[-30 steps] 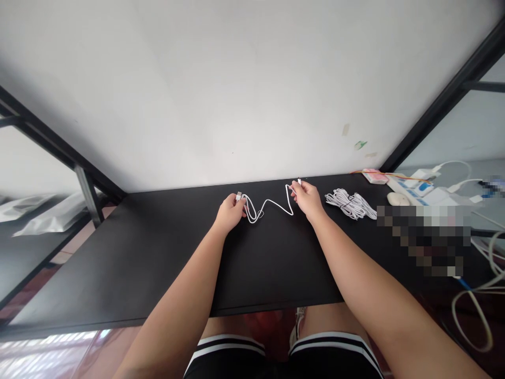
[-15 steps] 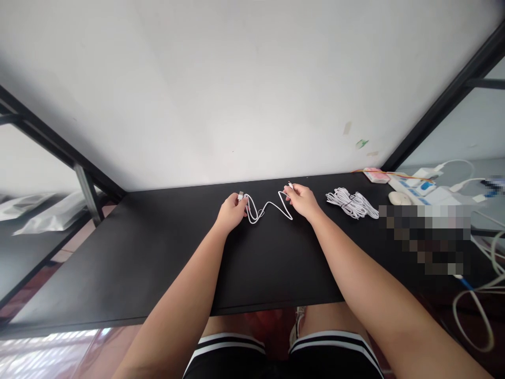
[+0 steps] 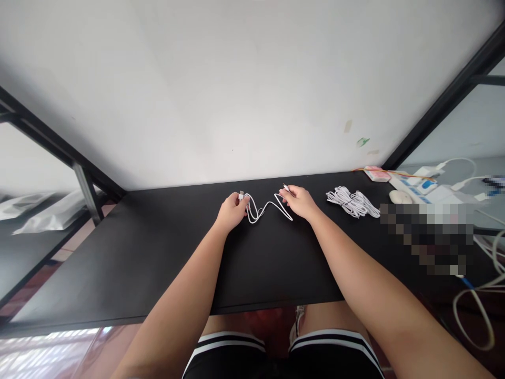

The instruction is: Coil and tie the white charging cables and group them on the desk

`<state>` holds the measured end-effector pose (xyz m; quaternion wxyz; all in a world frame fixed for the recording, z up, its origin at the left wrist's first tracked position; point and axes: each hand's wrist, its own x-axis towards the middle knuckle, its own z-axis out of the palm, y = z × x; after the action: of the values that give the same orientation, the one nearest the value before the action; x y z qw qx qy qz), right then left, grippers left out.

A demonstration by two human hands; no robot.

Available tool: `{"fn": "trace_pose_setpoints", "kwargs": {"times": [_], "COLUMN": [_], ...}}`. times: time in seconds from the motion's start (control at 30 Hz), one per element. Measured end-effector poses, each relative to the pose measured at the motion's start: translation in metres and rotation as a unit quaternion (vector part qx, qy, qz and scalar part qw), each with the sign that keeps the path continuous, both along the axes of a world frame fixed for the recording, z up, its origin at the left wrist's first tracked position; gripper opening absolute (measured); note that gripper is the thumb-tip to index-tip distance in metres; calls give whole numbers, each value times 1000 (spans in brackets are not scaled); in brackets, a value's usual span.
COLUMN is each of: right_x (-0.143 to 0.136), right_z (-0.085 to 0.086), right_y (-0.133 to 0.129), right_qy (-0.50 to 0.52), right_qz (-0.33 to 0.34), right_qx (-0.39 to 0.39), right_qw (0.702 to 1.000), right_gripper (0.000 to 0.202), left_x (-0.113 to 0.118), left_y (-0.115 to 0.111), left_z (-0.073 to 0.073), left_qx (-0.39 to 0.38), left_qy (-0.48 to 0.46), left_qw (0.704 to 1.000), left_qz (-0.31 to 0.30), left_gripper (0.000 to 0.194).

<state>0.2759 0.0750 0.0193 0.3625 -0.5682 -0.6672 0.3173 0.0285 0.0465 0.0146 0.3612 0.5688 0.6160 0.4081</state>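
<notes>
A white USB cable [image 3: 270, 203] runs between my two hands above the black desk. My left hand [image 3: 232, 211] is closed on the end with the wide USB plug [image 3: 241, 195], which sticks up past the thumb. Beside those fingers a loop of the cable hangs down. My right hand [image 3: 299, 201] pinches the other end, where a small slim plug [image 3: 285, 187] points up and to the left. Between the hands the cord dips, rises and bends sharply near the right fingers. To the right of my right hand lies a bundle of white cables [image 3: 349, 202].
A white mouse [image 3: 400, 197], a power strip [image 3: 410, 184] with chargers and a pink-and-white box [image 3: 376, 173] stand at the right. Loose cords hang off that side. The black desk [image 3: 118, 263] meets a white wall [image 3: 236, 95]; clear plastic bags [image 3: 55, 213] lie far left.
My right hand has shifted slightly left with its end of the cable, and its plug now tilts more to the left. My left hand has hardly moved.
</notes>
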Motion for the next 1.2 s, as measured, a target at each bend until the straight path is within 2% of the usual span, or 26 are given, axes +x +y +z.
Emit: {"fn": "trace_pose_setpoints", "kwargs": {"times": [0.8, 1.2], "right_x": [-4, -6], "right_z": [7, 9], "right_y": [-6, -9], "right_qy": [-50, -66], "right_qz": [26, 39], "right_qx": [2, -2], "right_qw": [998, 997], "right_gripper": [30, 31], "left_x": [3, 1], "left_y": [-2, -1], "left_z": [1, -1], "left_qx": [-12, -9], "left_qy": [-6, 30], "left_qw": [1000, 1000], "left_qz": [3, -2], "left_gripper": [28, 26]}}
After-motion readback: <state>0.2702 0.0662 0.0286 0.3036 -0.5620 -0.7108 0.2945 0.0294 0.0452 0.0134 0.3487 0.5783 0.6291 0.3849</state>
